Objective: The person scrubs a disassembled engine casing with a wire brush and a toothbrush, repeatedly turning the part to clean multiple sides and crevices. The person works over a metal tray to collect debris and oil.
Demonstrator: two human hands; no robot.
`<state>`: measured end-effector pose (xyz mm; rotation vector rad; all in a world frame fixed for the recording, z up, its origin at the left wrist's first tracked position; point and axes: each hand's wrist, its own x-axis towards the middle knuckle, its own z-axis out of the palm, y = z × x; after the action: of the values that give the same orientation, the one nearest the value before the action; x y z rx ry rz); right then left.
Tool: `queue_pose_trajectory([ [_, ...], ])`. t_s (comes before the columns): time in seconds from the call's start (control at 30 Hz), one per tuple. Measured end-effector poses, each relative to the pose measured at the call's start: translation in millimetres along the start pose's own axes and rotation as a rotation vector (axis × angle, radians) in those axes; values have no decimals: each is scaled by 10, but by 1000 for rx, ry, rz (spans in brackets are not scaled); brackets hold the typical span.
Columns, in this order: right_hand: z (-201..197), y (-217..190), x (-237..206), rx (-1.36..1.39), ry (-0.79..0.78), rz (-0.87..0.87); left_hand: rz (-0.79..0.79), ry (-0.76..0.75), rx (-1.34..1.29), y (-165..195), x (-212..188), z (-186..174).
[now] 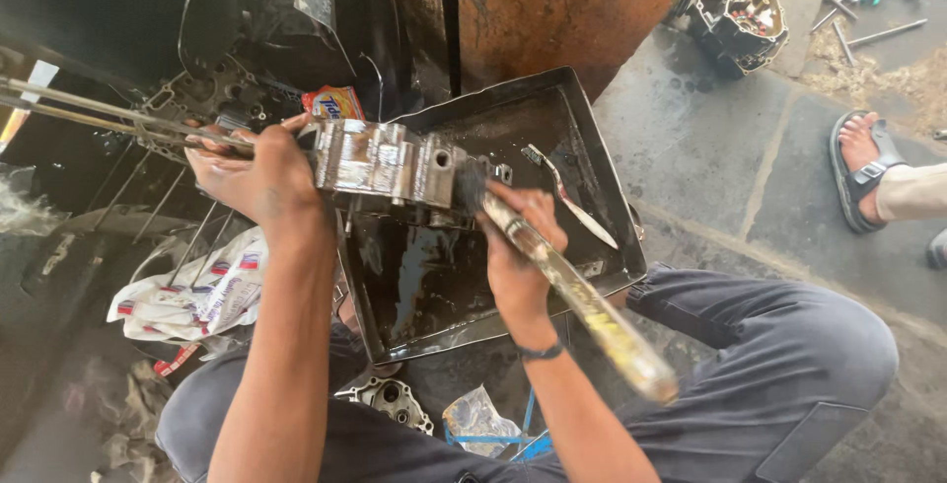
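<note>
A finned metal engine block (pixel 390 165), wet and shiny, hangs above the black metal tray (pixel 592 162), which holds a pool of dark oily liquid. The left hand (pixel 258 175) has its grip clamped on the block's left end, where long thin rods (pixel 89 113) stick out. The right hand (pixel 518 246) is wrapped tight around a grimy brush handle (pixel 582 300), the brush head pressed against the block's right side. A spoon-like tool (pixel 572 197) lies in the tray. Crumpled printed plastic bag (pixel 192 296) sits left, a sandalled foot (pixel 863 169) far right on the stone floor (pixel 710 148).

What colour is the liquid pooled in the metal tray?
Black, oily and glossy, in the metal tray; head view.
</note>
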<state>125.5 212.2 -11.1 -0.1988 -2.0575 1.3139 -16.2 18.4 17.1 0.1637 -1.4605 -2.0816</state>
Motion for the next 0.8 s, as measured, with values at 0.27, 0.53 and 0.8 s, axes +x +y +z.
queue_pose_trajectory([
  [0.27,186,-54,65,524,89,379,-138,86,-9,37,105,-121],
  [0.53,-289,36,159,-214,-170,-87,-40,1,-1,21,57,35],
  [0.8,54,275,-13,402,208,396,-1,7,25,128,-235,211],
])
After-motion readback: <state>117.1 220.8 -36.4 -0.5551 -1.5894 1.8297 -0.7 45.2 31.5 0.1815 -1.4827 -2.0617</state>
